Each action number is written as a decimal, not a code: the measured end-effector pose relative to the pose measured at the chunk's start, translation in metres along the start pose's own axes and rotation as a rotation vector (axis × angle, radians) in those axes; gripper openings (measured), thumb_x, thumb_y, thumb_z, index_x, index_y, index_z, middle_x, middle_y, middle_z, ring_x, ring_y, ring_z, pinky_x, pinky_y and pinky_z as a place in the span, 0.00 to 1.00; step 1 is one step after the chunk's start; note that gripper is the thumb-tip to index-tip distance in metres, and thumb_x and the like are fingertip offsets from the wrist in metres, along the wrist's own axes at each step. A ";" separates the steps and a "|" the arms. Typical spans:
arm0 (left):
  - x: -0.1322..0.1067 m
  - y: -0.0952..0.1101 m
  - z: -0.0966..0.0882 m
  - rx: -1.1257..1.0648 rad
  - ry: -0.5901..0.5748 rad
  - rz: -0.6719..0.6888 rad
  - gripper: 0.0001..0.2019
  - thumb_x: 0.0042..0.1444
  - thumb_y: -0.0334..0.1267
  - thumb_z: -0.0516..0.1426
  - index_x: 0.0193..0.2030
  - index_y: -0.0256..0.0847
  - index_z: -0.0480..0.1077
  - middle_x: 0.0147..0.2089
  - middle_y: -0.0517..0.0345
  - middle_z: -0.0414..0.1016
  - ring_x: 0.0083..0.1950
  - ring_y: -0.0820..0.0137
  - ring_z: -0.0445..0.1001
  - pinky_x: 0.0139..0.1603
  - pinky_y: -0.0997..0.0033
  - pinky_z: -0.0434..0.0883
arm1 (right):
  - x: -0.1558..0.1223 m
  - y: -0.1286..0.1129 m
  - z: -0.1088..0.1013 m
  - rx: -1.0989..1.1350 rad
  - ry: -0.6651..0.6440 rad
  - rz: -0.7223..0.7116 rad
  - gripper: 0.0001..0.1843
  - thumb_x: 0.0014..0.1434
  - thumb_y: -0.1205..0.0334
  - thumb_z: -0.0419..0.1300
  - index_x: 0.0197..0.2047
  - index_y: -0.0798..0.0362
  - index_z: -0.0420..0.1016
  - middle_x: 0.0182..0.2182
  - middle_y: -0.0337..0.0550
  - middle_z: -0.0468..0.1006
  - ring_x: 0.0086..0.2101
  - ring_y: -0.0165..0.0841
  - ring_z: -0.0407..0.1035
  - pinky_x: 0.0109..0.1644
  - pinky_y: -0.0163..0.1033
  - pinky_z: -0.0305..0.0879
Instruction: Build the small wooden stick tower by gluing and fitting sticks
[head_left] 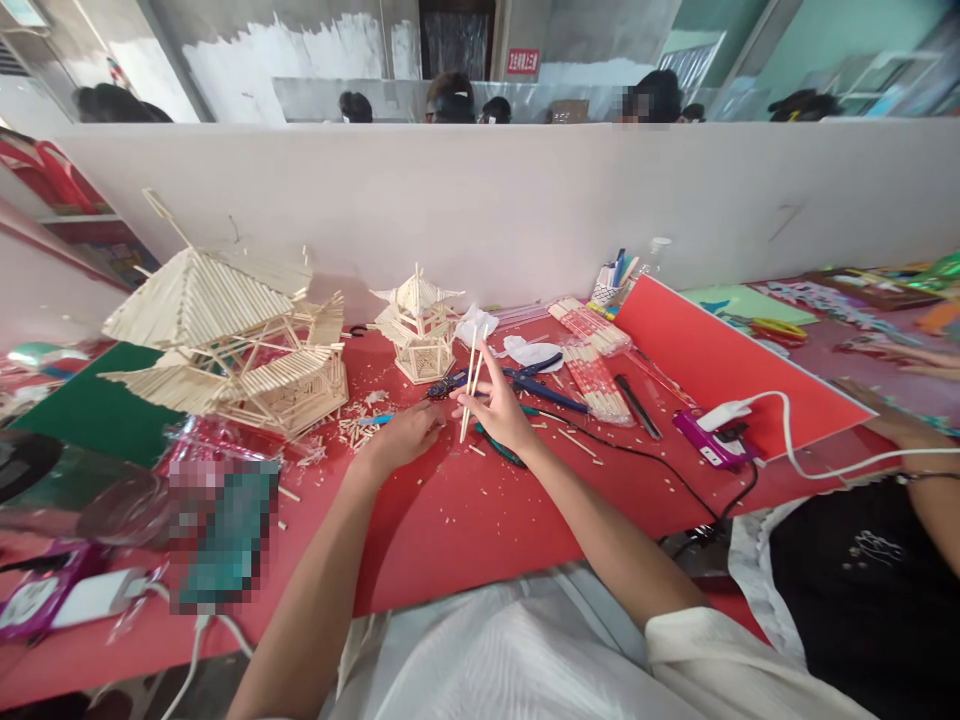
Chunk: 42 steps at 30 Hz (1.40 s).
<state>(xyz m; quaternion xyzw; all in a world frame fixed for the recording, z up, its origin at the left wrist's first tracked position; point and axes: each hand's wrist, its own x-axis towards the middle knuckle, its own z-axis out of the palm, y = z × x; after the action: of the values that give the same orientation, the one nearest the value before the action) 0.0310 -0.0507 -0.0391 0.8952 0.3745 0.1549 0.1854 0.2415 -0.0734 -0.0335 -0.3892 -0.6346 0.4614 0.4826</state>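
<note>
Two slim wooden chopsticks [470, 385] stand nearly upright in my right hand [499, 405], its fingers closed on them. To their left, my left hand [411, 432] is low over the red table with curled fingers; whatever they may hold is hidden. A heap of short cut stick pieces [358, 430] lies just beyond the left hand. Behind both hands sits a small pavilion model [420, 330] built from wooden sticks. Blue-handled pliers [551, 388] lie beside and behind the right hand, and a dark green-handled tool [501, 450] is partly covered by it.
A larger stick pavilion [232, 340] stands at left on a green board [131, 375]. Chopstick packets [596, 380], a red board [720, 360] and a purple power strip [709, 440] are at right. A cable [637, 452] crosses the table. Another person's arm [926, 460] is at far right.
</note>
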 end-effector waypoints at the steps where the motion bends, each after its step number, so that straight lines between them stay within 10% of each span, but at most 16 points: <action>1: 0.000 0.000 0.000 -0.027 0.018 0.001 0.06 0.60 0.33 0.52 0.40 0.39 0.71 0.41 0.48 0.77 0.42 0.62 0.76 0.46 0.65 0.70 | 0.001 0.001 -0.001 -0.010 0.016 0.002 0.46 0.66 0.50 0.59 0.76 0.37 0.32 0.49 0.50 0.79 0.37 0.39 0.79 0.36 0.42 0.80; 19: 0.015 0.017 0.013 -0.669 0.110 -0.140 0.17 0.53 0.50 0.63 0.38 0.39 0.68 0.34 0.54 0.79 0.37 0.66 0.78 0.39 0.68 0.72 | 0.005 0.002 -0.005 -0.068 0.056 -0.072 0.45 0.66 0.48 0.59 0.76 0.39 0.36 0.48 0.51 0.78 0.42 0.41 0.76 0.38 0.45 0.81; 29: 0.012 0.018 0.003 -0.381 0.155 -0.068 0.13 0.60 0.44 0.56 0.42 0.37 0.76 0.40 0.53 0.81 0.39 0.65 0.77 0.44 0.68 0.72 | 0.011 -0.002 -0.023 -0.103 0.173 -0.134 0.41 0.70 0.49 0.54 0.77 0.40 0.35 0.55 0.53 0.76 0.45 0.42 0.76 0.50 0.50 0.77; 36: 0.009 -0.002 0.000 -0.210 0.317 -0.136 0.15 0.59 0.33 0.54 0.48 0.41 0.79 0.48 0.51 0.83 0.47 0.61 0.80 0.50 0.65 0.73 | 0.019 0.002 -0.051 -0.097 0.293 -0.177 0.23 0.63 0.43 0.59 0.54 0.50 0.75 0.44 0.49 0.81 0.35 0.37 0.79 0.39 0.43 0.78; 42: 0.007 -0.004 -0.009 -0.200 0.643 -0.124 0.13 0.64 0.39 0.55 0.49 0.43 0.80 0.48 0.51 0.83 0.48 0.63 0.79 0.50 0.64 0.73 | 0.021 0.008 -0.053 -0.004 0.277 -0.123 0.19 0.54 0.46 0.67 0.40 0.53 0.80 0.37 0.46 0.82 0.32 0.37 0.79 0.32 0.38 0.76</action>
<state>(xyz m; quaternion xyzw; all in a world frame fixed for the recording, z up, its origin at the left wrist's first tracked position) 0.0297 -0.0411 -0.0313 0.7533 0.4506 0.4536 0.1538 0.2883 -0.0400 -0.0296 -0.4106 -0.5856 0.3717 0.5919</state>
